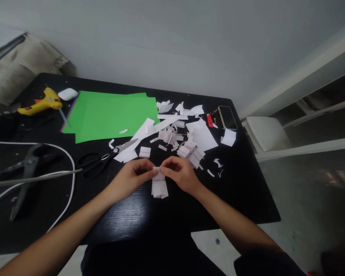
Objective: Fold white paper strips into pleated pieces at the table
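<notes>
Between my two hands is a small folded piece of white paper [160, 188], with a wider flap hanging at its lower end. My left hand [133, 174] pinches its upper left edge between thumb and forefinger. Opposite, my right hand [181, 174] pinches the upper right edge the same way. The fingertips nearly meet at the top and cover part of the paper. Just beyond my left hand lies a small folded white paper rectangle [145, 152]. Close to my right hand is a heap of folded paper pieces [188, 149].
Black-handled scissors [99, 161] lie left of my hands on the black table [230, 191]. Green sheets [112, 115], a yellow glue gun [47, 102] and a white cable [74, 168] are farther left. Paper scraps surround a red lighter [209, 120] and a phone [227, 117] at right.
</notes>
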Demonstrator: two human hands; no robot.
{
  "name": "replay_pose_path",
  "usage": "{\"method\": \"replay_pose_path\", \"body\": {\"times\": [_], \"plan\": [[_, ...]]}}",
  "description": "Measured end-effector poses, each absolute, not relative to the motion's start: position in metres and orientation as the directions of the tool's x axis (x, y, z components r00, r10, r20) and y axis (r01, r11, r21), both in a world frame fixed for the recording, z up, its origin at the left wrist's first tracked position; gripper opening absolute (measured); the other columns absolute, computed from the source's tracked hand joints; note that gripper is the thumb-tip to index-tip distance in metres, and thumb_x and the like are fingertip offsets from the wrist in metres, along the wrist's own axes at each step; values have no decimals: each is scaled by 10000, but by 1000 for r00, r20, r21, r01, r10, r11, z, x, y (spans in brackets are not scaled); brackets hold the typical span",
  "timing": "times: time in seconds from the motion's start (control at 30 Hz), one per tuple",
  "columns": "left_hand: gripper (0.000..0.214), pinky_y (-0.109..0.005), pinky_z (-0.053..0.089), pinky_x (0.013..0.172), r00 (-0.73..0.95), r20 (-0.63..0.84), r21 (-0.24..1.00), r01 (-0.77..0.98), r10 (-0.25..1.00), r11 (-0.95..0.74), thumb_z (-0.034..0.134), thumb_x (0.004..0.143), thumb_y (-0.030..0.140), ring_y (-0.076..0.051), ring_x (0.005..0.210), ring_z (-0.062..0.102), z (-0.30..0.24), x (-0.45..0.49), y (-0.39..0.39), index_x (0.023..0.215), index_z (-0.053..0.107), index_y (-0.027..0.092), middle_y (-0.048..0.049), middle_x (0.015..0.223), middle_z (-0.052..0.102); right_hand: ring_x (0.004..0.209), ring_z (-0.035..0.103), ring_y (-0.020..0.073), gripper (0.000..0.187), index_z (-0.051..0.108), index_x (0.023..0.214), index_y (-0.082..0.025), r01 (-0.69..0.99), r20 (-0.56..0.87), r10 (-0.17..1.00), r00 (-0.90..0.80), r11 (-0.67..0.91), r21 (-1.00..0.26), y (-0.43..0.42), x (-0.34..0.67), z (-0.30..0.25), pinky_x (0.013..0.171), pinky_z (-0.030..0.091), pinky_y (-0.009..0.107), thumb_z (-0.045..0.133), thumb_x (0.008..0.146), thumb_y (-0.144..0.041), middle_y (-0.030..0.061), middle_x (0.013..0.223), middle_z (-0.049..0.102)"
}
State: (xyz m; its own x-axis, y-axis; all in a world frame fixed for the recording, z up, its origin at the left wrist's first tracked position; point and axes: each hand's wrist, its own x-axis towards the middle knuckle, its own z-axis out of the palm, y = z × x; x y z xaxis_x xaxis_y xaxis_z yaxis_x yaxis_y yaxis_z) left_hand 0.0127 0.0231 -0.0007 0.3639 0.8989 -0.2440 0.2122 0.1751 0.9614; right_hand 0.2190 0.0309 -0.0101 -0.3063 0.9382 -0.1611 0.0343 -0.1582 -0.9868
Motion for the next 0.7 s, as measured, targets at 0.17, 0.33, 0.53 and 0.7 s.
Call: {"method": "replay_pose_path", "body": {"times": [0.17, 0.33, 0.53, 0.7], "plan": [[280, -262, 451, 662, 373, -153, 963, 263, 915, 54, 648, 945, 441, -156, 738, 604, 2, 14, 20, 867, 716, 182, -10, 791, 689, 692, 625, 142, 108, 731, 764, -200, 31, -169, 923, -347, -169, -985, 30, 217, -8, 668, 510, 273, 783, 779, -293, -6, 741, 697], [229, -265, 465, 714, 377, -128, 971, 234, 917, 39, 658, 947, 393, -154, 775, 624, 6, 13, 20, 874, 731, 189, -9, 824, 716, 629, 623, 126, 120, 732, 754, -193, -6, -221, 890, -398, -243, -970, 35, 223, -4, 638, 504, 264, 809, 754, -284, -23, 689, 686], [224, -255, 450, 667, 290, -131, 981, 178, 948, 80, 686, 919, 385, -140, 703, 593, 11, 6, 25, 835, 718, 180, 6, 751, 681, 599, 647, 135, 256, 717, 743, -170, -87, -247, 904, -348, -294, -952, 42, 230, -2, 642, 542, 281, 864, 732, -379, -8, 638, 697], [227, -258, 457, 673, 341, -132, 979, 190, 931, 69, 676, 922, 385, -149, 720, 609, 10, 9, 24, 849, 729, 177, -9, 772, 701, 680, 657, 140, 241, 744, 807, -194, -76, -192, 912, -362, -234, -969, 33, 220, -1, 683, 549, 282, 864, 744, -393, -3, 742, 717]]}}
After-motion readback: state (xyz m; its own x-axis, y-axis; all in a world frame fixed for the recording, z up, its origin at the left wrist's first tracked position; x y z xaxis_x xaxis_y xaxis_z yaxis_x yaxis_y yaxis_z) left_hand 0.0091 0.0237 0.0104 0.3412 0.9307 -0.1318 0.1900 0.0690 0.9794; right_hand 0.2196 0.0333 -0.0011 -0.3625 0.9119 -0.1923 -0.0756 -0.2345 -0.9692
